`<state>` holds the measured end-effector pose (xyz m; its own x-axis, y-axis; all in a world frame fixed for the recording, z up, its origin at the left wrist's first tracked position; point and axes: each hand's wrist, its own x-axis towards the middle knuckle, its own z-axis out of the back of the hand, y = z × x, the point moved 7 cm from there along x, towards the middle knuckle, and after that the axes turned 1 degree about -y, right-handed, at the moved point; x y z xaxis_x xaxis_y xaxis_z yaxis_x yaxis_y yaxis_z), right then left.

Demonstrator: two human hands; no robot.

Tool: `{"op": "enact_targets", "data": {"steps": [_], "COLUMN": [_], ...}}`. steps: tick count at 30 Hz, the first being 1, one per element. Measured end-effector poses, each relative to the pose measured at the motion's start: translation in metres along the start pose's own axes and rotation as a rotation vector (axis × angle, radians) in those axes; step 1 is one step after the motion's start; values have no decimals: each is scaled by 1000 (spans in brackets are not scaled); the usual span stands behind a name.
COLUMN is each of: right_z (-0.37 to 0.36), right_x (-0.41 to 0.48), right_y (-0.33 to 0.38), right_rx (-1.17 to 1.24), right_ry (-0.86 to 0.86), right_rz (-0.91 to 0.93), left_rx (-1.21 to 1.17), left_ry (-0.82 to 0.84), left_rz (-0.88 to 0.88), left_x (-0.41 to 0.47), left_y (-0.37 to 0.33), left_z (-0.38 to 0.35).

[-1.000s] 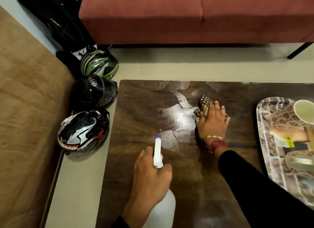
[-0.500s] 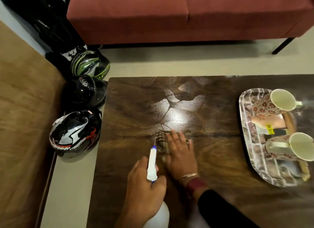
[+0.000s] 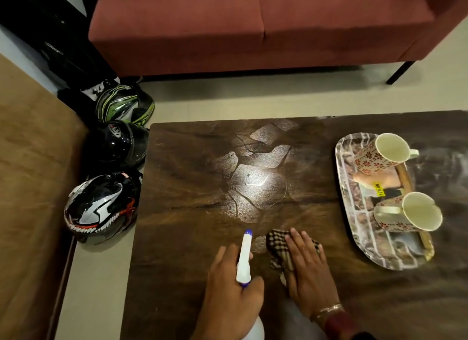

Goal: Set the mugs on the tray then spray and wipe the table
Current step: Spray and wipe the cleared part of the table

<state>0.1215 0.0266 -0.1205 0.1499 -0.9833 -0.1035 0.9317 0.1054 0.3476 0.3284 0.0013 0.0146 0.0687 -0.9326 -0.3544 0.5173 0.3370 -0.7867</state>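
My left hand [image 3: 229,296] grips a white spray bottle [image 3: 244,260] with a blue nozzle tip, pointing away over the dark wooden table [image 3: 184,195]. My right hand [image 3: 307,268] lies flat with straight fingers on a checked cloth [image 3: 278,248], pressing it onto the table near the front edge. On the right, a patterned tray [image 3: 359,238] carries two floral mugs: one at the far end [image 3: 381,153], one nearer [image 3: 407,215]. Wet streaks shine in the table's middle.
Three motorcycle helmets [image 3: 101,205] sit on the floor left of the table, beside a brown bed or seat [image 3: 27,187]. A red sofa [image 3: 253,28] stands beyond the table, with one black leg [image 3: 400,72] at the right.
My right hand has dragged the cloth from the table's middle toward the front edge, then slightly right. The left hand keeps its hold on the spray bottle. The view has shifted right.
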Motion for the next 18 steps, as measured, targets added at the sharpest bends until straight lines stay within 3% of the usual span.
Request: {"op": "enact_targets", "data": {"steps": [5,11,14,18], "right_z": [26,48,34,2], "right_x": [87,243,280,265], "right_y": [-60,-70,-23,70], "right_rx": [13,37,-5,28], "right_ry": [-103,-103,0,84], "right_rz": [-333,-499,-410,-81], "left_rx": [-34,-44,-72,-82], "left_ry": [-103,-114,-162,-174], "left_rz": [-54,-56,-28,-71], "left_x": [-1,2,7,15], "left_y": [-4,3,11,13], "left_z": [4,5,10,16]}}
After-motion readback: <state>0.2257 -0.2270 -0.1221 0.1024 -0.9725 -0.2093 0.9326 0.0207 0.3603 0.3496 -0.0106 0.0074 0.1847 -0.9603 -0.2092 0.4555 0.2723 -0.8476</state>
